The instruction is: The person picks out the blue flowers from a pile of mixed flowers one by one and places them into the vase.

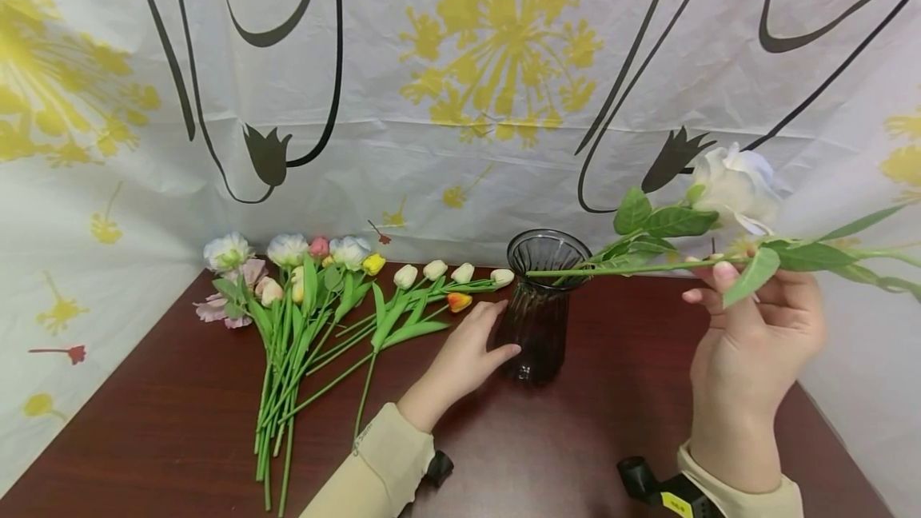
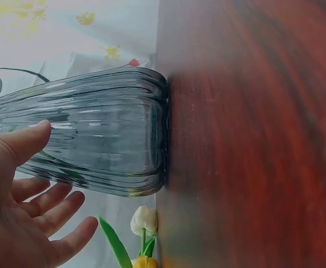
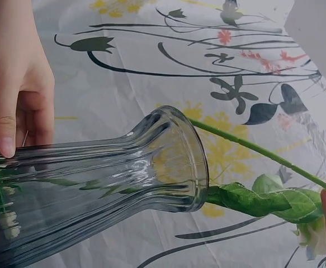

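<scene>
A dark, ribbed glass vase (image 1: 536, 334) stands upright on the table. My left hand (image 1: 466, 354) is at its left side, thumb toward the front and fingers toward the back; the left wrist view shows these fingers (image 2: 59, 209) loosely spread. With thumb and fingers, my right hand (image 1: 763, 334) pinches a leafy green flower stem (image 1: 647, 268), held nearly level. Its cut end reaches over the vase's rim (image 3: 199, 159), and its bloom is out of view. A white rose (image 1: 734, 186) leans out of the vase to the right, its leaves (image 3: 263, 204) at the mouth.
Left of the vase lies a bunch of artificial flowers (image 1: 288, 342) with pink, white and yellow heads. White tulips (image 1: 435, 268) and an orange tulip (image 1: 459, 302) lie close to my left hand. A patterned sheet (image 1: 432, 206) hangs behind the brown table (image 1: 180, 430).
</scene>
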`<state>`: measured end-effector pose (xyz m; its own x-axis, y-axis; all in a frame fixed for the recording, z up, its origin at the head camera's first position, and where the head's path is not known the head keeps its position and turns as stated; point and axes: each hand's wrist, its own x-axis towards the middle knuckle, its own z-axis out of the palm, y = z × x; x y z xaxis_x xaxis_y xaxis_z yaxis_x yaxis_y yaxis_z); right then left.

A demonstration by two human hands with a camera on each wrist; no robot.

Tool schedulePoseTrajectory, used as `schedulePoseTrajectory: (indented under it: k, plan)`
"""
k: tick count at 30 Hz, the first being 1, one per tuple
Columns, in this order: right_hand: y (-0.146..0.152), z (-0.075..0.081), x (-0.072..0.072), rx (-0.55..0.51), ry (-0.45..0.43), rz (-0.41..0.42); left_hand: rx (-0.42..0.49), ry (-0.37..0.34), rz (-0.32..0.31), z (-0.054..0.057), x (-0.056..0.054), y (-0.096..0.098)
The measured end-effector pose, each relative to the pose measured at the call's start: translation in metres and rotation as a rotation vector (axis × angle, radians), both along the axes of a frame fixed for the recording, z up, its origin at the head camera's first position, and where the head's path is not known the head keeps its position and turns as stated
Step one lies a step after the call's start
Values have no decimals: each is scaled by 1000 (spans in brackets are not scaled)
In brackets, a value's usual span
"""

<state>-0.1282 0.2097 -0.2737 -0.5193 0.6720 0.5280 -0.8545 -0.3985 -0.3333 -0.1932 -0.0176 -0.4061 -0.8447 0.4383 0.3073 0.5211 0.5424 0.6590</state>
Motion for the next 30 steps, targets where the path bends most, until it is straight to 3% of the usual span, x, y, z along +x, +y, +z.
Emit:
schedulePoseTrajectory:
  k: [30]
  plan:
    - [-7,-5,-6,119,-54,-60,-35,-23,41,5,5,0]
